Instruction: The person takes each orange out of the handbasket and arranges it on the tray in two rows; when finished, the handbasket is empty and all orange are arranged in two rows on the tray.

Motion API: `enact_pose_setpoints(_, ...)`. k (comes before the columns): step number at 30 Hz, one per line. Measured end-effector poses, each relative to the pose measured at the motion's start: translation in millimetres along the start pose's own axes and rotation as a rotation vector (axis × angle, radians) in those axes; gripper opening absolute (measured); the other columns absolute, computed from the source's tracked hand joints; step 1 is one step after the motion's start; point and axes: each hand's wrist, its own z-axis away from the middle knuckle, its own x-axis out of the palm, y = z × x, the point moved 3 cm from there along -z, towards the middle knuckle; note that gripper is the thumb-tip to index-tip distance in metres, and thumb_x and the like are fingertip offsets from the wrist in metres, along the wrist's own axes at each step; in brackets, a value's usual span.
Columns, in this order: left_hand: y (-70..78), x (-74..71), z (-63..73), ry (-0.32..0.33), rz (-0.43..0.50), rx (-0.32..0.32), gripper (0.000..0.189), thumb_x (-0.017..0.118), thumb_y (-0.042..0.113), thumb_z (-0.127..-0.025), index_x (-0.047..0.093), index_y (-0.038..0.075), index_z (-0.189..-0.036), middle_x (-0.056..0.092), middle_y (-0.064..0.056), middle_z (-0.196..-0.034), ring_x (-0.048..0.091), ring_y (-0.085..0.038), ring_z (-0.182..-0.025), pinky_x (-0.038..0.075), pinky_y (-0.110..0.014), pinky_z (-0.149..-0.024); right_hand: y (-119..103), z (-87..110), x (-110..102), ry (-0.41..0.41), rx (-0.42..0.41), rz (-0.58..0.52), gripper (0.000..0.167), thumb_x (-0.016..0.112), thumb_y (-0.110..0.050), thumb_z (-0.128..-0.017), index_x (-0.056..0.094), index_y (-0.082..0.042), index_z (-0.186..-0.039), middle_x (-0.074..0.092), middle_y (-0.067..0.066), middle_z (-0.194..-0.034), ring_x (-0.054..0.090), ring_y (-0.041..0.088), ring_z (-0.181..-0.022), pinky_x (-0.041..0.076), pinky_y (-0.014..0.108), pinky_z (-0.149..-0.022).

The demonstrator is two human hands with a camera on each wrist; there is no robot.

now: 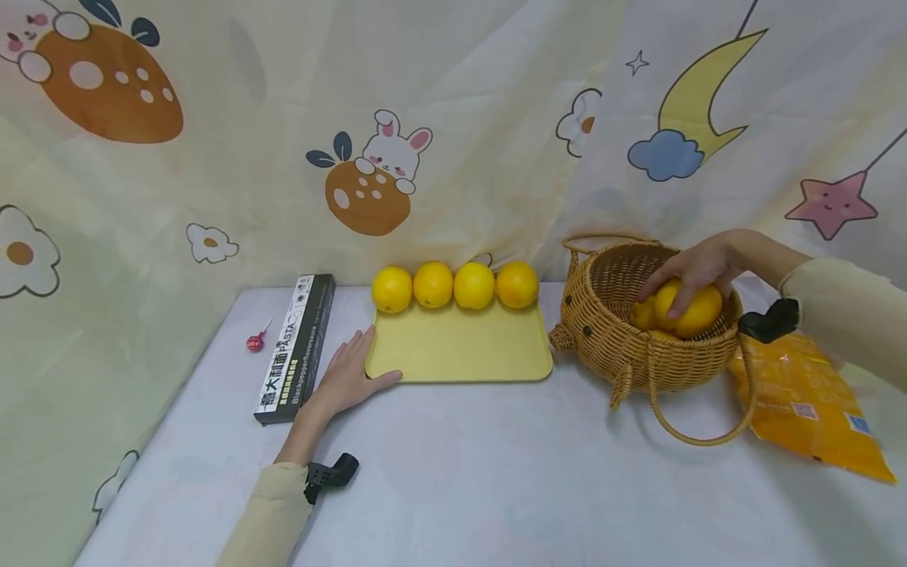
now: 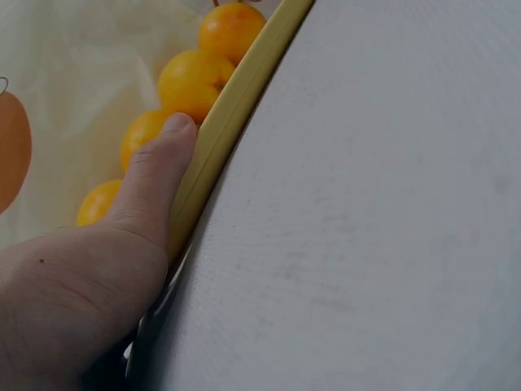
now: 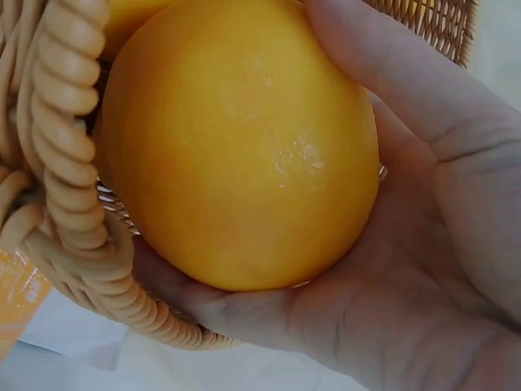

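Observation:
In the head view my right hand [image 1: 697, 272] is inside the wicker basket [image 1: 623, 358], gripping a yellow-orange orange [image 1: 697, 307]. The right wrist view has this orange [image 3: 244, 147] large, with thumb and fingers curled round its sides near the braided rim. More oranges [image 1: 643, 315] lie under it, partly hidden. My left hand [image 1: 347, 374] rests at the left end of a pale yellow tray [image 1: 460, 346], fingers straight along the side and thumb at the front corner. Along the tray's back edge stands a row of several oranges [image 1: 433, 284]; the left wrist view shows the thumb [image 2: 159, 167] against the rim.
Left of the tray lies a black and white pasta box [image 1: 296, 350], with a red lollipop [image 1: 256, 342] beside it. An orange packet [image 1: 815, 402] lies right of the basket. The basket's handle [image 1: 701, 441] hangs forward onto the table. A printed cloth [image 1: 496, 157] hangs behind.

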Motion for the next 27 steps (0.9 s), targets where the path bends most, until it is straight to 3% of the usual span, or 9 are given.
enact_pose_setpoints(12,-1.7,4.5,-1.9,-0.015,0.007,-0.007,0.112,0.060,0.070,-0.081,0.008,0.006,-0.156,0.012,-0.015,-0.164,0.008,-0.033,-0.153,0.004,-0.049,-0.126,10,-6.3,-2,-0.005,-0.025,-0.016,0.057,0.064,-0.027,-0.093,0.043,-0.006,-0.141,0.036,0.023,-0.140,0.048,0.026,-0.110,0.052,0.036,-0.090)
enact_pose_setpoints(15,-2.4,4.2,-1.6,-0.007,0.008,-0.008,0.112,0.060,0.070,-0.081,0.009,0.006,-0.156,0.013,-0.016,-0.164,0.009,-0.034,-0.152,0.004,-0.049,-0.125,8,-3.9,-2,0.065,-0.044,0.010,0.056,0.065,-0.030,-0.092,0.043,-0.009,-0.139,0.037,0.020,-0.134,0.049,0.025,-0.106,0.053,0.034,-0.084)
enact_pose_setpoints(18,-2.8,4.3,-1.3,-0.007,0.010,-0.007,0.112,0.060,0.070,-0.080,0.009,0.006,-0.156,0.013,-0.016,-0.163,0.009,-0.035,-0.152,0.004,-0.050,-0.125,0,3.7,-2,0.229,-0.128,0.057,0.054,0.064,-0.032,-0.092,0.044,-0.012,-0.138,0.042,0.017,-0.127,0.048,0.025,-0.103,0.051,0.034,-0.078)
enact_pose_setpoints(22,-3.3,4.7,-0.2,-0.017,0.005,-0.009,0.113,0.060,0.071,-0.080,0.008,0.006,-0.156,0.012,-0.016,-0.163,0.008,-0.035,-0.152,0.004,-0.050,-0.125,-23,17.5,12,0.612,-0.255,0.085,0.051,0.064,-0.034,-0.092,0.048,-0.020,-0.138,0.053,0.010,-0.123,0.048,0.024,-0.100,0.046,0.032,-0.076)
enact_pose_setpoints(25,-3.0,3.5,-0.1,-0.012,0.005,-0.009,0.112,0.060,0.070,-0.081,0.008,0.006,-0.156,0.012,-0.016,-0.164,0.008,-0.034,-0.152,0.004,-0.050,-0.125,-47,24.7,35,0.878,-0.327,-0.003,0.050,0.067,-0.034,-0.091,0.050,-0.029,-0.138,0.053,0.001,-0.130,0.049,0.019,-0.101,0.046,0.026,-0.078)
enact_pose_setpoints(27,-2.4,2.5,-1.0,-0.005,0.005,-0.006,0.111,0.060,0.070,-0.081,0.008,0.006,-0.156,0.013,-0.016,-0.164,0.008,-0.034,-0.152,0.004,-0.050,-0.125,-63,27.1,53,0.986,-0.400,-0.067,0.051,0.070,-0.029,-0.090,0.051,-0.030,-0.137,0.052,-0.003,-0.135,0.049,0.016,-0.102,0.046,0.021,-0.078)
